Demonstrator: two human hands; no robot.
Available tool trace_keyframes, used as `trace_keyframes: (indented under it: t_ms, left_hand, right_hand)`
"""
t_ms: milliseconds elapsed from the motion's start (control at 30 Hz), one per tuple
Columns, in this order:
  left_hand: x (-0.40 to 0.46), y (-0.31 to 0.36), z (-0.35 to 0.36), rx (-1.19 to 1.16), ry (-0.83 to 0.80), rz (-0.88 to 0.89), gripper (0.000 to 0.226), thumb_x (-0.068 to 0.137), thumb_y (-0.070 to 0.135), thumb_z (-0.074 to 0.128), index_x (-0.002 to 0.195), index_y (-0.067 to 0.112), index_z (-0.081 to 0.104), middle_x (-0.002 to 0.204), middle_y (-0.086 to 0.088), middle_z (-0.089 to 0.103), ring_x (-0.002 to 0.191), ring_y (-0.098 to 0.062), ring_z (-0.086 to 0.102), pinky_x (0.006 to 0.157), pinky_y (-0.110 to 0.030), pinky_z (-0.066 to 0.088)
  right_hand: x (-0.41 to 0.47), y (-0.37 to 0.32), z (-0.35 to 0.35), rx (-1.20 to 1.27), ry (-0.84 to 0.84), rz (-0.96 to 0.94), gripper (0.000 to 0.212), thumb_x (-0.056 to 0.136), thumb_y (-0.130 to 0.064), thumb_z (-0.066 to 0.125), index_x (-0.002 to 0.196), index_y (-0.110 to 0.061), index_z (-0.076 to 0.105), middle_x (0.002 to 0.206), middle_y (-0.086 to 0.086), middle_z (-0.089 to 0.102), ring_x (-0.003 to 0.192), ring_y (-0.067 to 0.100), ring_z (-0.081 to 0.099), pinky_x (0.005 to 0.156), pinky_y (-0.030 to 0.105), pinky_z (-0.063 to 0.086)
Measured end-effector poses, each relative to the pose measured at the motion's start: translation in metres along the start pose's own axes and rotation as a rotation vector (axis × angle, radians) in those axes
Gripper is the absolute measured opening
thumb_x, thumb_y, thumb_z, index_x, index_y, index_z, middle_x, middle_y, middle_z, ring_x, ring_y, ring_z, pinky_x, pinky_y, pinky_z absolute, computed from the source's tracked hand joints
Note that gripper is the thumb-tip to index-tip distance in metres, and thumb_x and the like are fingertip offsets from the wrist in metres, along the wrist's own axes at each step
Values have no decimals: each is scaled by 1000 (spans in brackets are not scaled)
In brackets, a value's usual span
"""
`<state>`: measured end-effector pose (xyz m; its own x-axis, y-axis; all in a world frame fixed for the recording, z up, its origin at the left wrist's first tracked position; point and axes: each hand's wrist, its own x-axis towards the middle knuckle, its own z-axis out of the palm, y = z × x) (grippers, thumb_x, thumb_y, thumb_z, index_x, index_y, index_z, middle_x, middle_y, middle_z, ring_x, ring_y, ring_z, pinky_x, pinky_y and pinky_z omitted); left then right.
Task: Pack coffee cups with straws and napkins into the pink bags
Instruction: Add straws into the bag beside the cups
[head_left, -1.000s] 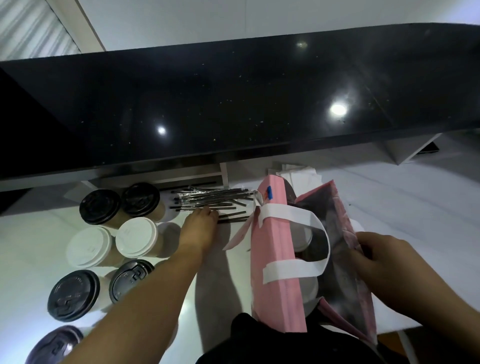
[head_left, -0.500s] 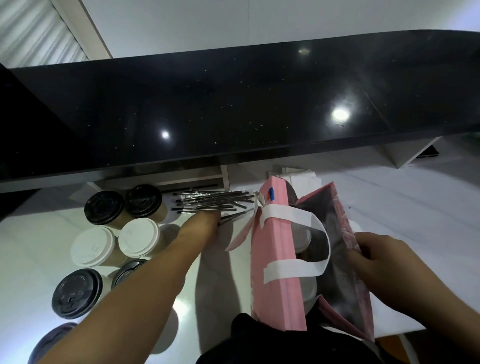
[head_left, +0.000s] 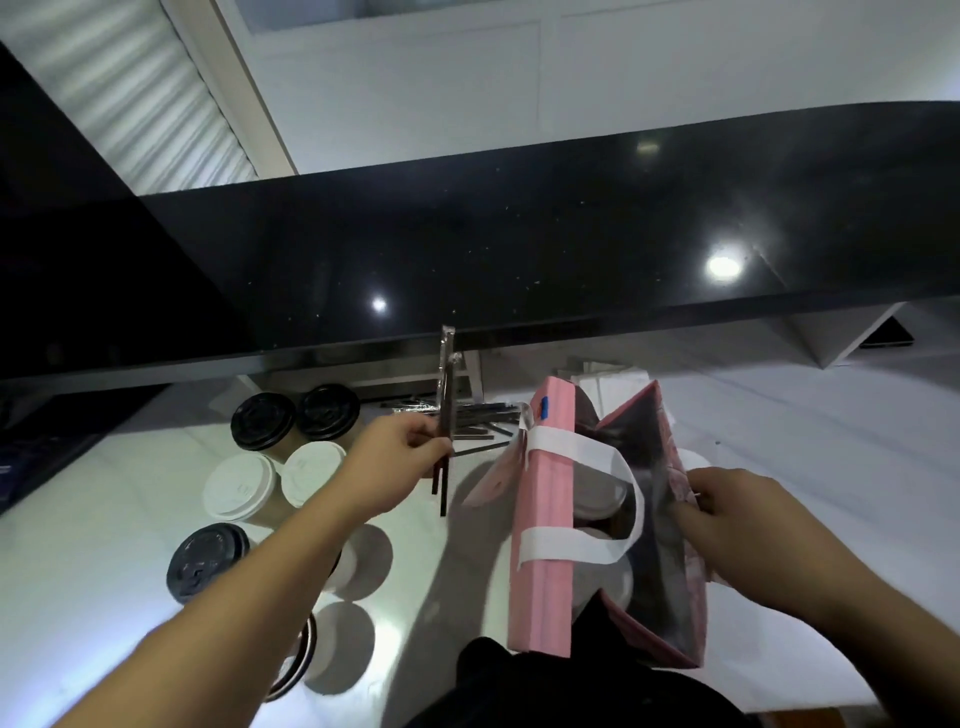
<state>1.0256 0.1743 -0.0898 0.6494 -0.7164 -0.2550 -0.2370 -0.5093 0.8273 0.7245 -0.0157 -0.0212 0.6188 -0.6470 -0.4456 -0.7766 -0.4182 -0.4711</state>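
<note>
A pink bag (head_left: 543, 525) with white handles stands open on the white counter, with white-lidded cups (head_left: 597, 499) inside. My right hand (head_left: 737, 525) pinches the bag's right rim and holds it open. My left hand (head_left: 400, 452) grips a couple of wrapped black straws (head_left: 445, 395), held nearly upright above the counter, left of the bag. The straw pile (head_left: 483, 415) lies behind the hand. Cups with black lids (head_left: 296, 418) and white lids (head_left: 270, 480) stand at the left. White napkins (head_left: 613, 382) lie behind the bag.
A black raised countertop (head_left: 519, 249) overhangs the back of the white counter (head_left: 78, 597). More cups, one with a black lid (head_left: 208, 561), stand near the front left under my left forearm. Dark clothing (head_left: 519, 686) sits at the bottom edge.
My left hand has lifted away from the straw pile with straws pinched in it, now held upright. The right hand keeps hold of the bag. The camera has tilted up.
</note>
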Motion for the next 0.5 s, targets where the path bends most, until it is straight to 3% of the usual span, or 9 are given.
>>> trace_keyframes:
  t_ms: [67, 200, 367, 500]
  left_hand:
    - [-22, 37, -6, -32, 109, 119, 21, 95, 12, 76, 84, 30, 80, 82, 2, 80, 78, -16, 77, 72, -27, 63]
    - [-61, 120, -3, -263, 285, 273, 14, 95, 13, 76, 91, 26, 79, 86, 2, 81, 78, -12, 78, 68, -19, 60]
    - [-83, 176, 54, -215, 22, 324, 10, 96, 15, 73, 96, 25, 75, 91, 7, 80, 85, -9, 79, 73, -22, 63]
    - [-73, 178, 105, 57, -55, 239, 2, 94, 23, 73, 93, 24, 73, 83, 5, 78, 80, -11, 77, 79, -44, 65]
  right_hand:
    - [-1, 1, -1, -12, 21, 0, 36, 103, -38, 48, 77, -25, 68, 63, -8, 72, 57, 1, 68, 47, 20, 45]
    - [-2, 1, -5, -24, 52, 19, 42, 104, -45, 45, 78, -23, 70, 66, -7, 72, 54, 9, 68, 48, 23, 50]
    - [-6, 5, -10, -57, 92, -32, 47, 104, -45, 44, 78, -16, 70, 71, -1, 72, 65, 19, 67, 62, 39, 58]
    - [-6, 13, -14, -97, 114, -64, 44, 103, -41, 45, 76, -15, 68, 71, 1, 69, 66, 20, 64, 63, 40, 56]
